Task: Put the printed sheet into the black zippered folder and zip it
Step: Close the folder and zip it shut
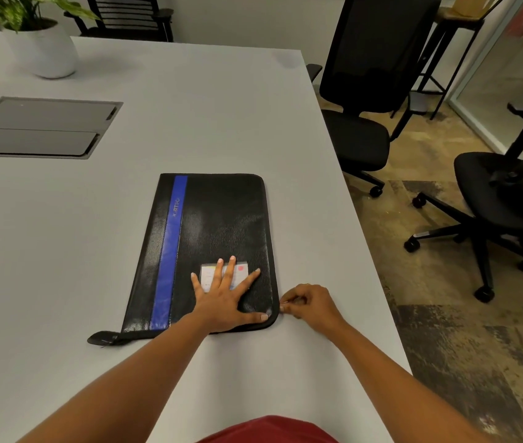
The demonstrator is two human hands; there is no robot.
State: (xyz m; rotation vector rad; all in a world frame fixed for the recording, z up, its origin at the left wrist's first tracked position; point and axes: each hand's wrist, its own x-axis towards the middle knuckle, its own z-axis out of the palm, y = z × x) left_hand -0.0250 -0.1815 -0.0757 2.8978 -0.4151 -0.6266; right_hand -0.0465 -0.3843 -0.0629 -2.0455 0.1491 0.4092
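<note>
- Two bare hands work at the near right corner of the folder [209, 238], which lies flat and closed on the grey tabletop [221, 107], its long side running away from the person.
- Left hand [226, 298] rests palm down on the folder's near right part, fingers spread and flat; its grip is released, pressing rather than grasping. Two of its fingers lie over a small clear card pocket [241, 273] on the cover, and the thumb reaches to the folder's rounded near right corner.
- Right hand [309, 305] sits on the tabletop just beside that same corner, outside the folder's right edge. Its fingers are curled and its thumb and forefinger are pinched together on something small at the folder's edge; the thing is too small to make out, though it sits where the zip runs.
- A blue stripe [170, 251] with faint lettering runs the length of the folder, left of its middle.
- A black tab [103, 337] sticks out from the folder's near left corner and lies flat on the tabletop.
- No printed sheet shows anywhere around the folder; whether it is inside cannot be told.
- Well beyond the folder, to its left, a grey hatch [39, 127] is set flush in the tabletop, and farther still stands a white pot [45, 49] with a leafy plant.
- Right of the folder, past the tabletop's edge, black chairs [365, 91] stand on a mottled floor.
- A red garment [269, 431] shows at the near edge, nearer than the folder.
</note>
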